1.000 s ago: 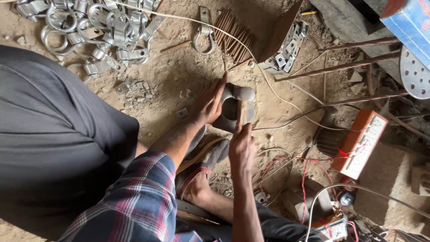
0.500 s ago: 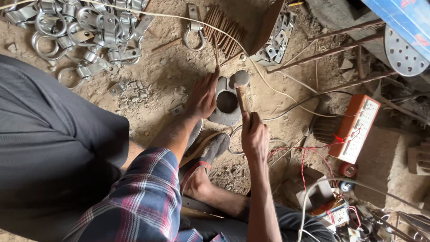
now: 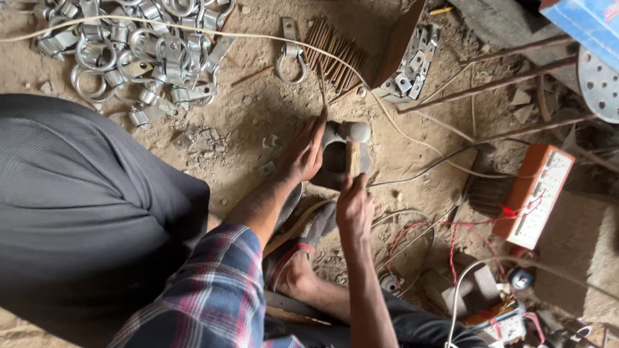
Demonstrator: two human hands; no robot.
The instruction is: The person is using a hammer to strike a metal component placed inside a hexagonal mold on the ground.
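Dirt floor point(image 3: 258, 122); hammer point(image 3: 353, 138) in right hand point(image 3: 354, 206), above anvil point(image 3: 338, 161).

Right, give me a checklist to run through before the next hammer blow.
1. Right hand grips the hammer handle firmly: ok.
2. Left hand steadies the metal block and thin rod: ok.
3. Left fingers clear of the hammer head: not ok, they sit right beside it.
4. Workpiece seated flat on the block: cannot tell, hidden by hand and hammer.
5. Bare foot clear of the strike spot: ok, but it sits just below the block.
6. White cable clear of the swing: not ok, it runs close past the block.
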